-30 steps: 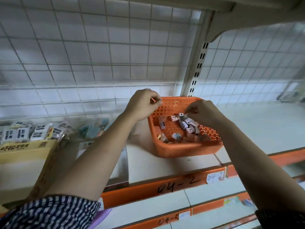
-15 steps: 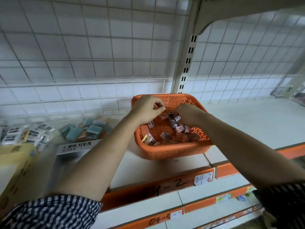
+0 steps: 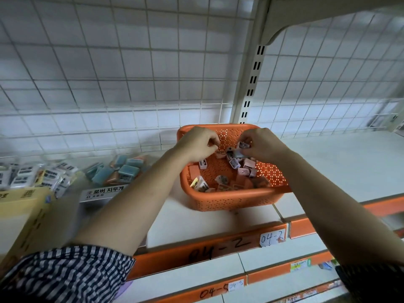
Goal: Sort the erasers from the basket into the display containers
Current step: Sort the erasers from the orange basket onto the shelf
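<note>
Both hands had closed toward the orange basket's (image 3: 231, 200) middle. Right hand (image 3: 264, 147), nearer the eraser heap, pinched a grey eraser (image 3: 238, 154) above it; left hand (image 3: 197, 145) curled, contents indiscernible. Display containers (image 3: 102, 194) lay leftward, nearer the left hand.

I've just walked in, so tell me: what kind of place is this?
Probably a stationery shop aisle: metal display shelves with orange edge strips hand-marked 04-2, a wire grid back panel, and packaged erasers beside an orange basket.
</note>
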`<state>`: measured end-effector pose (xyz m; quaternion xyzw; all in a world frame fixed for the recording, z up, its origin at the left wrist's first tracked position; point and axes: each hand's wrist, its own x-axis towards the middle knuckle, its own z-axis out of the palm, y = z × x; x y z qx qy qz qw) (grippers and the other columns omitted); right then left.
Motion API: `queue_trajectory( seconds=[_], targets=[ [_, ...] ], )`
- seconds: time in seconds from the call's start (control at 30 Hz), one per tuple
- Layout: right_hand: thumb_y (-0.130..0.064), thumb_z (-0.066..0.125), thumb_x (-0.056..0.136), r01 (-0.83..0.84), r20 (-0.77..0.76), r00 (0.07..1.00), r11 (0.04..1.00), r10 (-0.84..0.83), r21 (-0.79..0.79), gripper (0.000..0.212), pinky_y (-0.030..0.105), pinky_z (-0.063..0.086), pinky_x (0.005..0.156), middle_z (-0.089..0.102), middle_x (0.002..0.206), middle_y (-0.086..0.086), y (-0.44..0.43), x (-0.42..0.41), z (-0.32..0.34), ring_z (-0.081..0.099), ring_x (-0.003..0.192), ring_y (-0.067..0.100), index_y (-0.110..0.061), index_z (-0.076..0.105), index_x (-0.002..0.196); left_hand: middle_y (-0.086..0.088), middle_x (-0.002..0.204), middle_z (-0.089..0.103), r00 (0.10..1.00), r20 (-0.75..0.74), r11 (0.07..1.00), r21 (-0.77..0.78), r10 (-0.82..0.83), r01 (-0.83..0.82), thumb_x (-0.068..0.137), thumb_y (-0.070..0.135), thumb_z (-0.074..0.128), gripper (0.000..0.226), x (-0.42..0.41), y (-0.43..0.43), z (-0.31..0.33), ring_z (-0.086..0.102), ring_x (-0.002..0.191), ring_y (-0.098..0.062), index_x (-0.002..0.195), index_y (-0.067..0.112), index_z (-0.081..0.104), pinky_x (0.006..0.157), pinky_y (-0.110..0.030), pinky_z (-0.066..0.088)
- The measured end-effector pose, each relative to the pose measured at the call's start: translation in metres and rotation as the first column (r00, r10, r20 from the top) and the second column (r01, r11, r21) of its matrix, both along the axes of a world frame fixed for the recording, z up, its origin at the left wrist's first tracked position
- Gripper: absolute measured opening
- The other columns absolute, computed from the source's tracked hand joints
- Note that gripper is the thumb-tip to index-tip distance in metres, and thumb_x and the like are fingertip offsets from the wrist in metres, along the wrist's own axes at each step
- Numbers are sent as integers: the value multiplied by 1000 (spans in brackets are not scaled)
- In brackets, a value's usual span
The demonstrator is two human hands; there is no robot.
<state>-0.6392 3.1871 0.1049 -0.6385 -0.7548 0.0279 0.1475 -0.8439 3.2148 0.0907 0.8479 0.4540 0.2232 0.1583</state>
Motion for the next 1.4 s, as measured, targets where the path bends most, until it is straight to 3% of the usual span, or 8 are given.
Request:
queue_trajectory(
  seconds=[0.17,0.3,0.67,0.77,0.87,1.0,1.17,1.4],
  targets=[
    [-25,73,85,41,-268,963,998,-25,55,20,5,37,63,64,90,-7,-27,-1,10,57,83,7,-16,70,102,-2,110,67,930,-368,999,-37,-28,16,89,18,61,22,7,14,1,61,95,-19,110,19,69,79,-32,49],
    [-26,74,84,72,-479,877,997,-44,39,14,20,49,74,69,91,-6,-38,-5,-5,64,89,10,-22,71,96,-5,94,62,842,-540,1000,9,25,-24,94,23,55,16,11,15,-3,60,84,-21,100,13,67,64,-31,43],
    [-24,74,83,85,-349,936,993,-49,87,21,23,45,76,69,95,-4,-36,-6,-15,61,89,12,-19,71,103,-1,88,60,779,-626,999,-45,-32,4,75,38,79,32,13,17,-4,61,82,-22,97,19,64,64,-31,48],
    [-26,74,83,95,-402,914,992,-52,87,21,22,44,76,70,96,-3,-39,-7,-11,61,90,10,-19,71,103,-2,99,64,863,-504,1000,-12,-30,28,80,36,74,31,10,14,-1,61,89,-20,103,17,65,68,-31,48],
    [-28,73,84,120,-477,877,986,-52,113,19,14,44,67,68,90,-7,-41,-6,-1,62,83,5,-22,71,103,5,99,64,987,-158,999,-16,-40,38,80,38,75,30,-1,4,8,58,89,-13,104,22,68,72,-30,46],
    [-26,73,85,64,-580,814,988,30,141,19,11,45,62,69,87,-6,-40,-23,23,64,76,1,-23,69,103,8,86,64,989,146,997,74,4,-15,76,36,80,26,-36,-16,26,55,73,-3,94,19,70,68,-26,46],
    [-16,73,84,-105,-597,772,970,217,218,13,13,45,60,63,69,-11,-27,-88,48,56,61,1,-19,64,93,12,74,59,954,288,976,165,89,-141,73,29,83,23,-106,-41,46,51,62,3,85,16,68,65,-21,43],
    [-7,70,85,-425,-536,716,888,447,173,23,38,52,71,64,78,-3,-23,-218,66,70,75,18,-23,68,101,6,82,54,911,332,925,204,244,-322,76,17,77,15,-239,-80,70,52,64,2,90,18,73,66,-16,39]
  ],
)
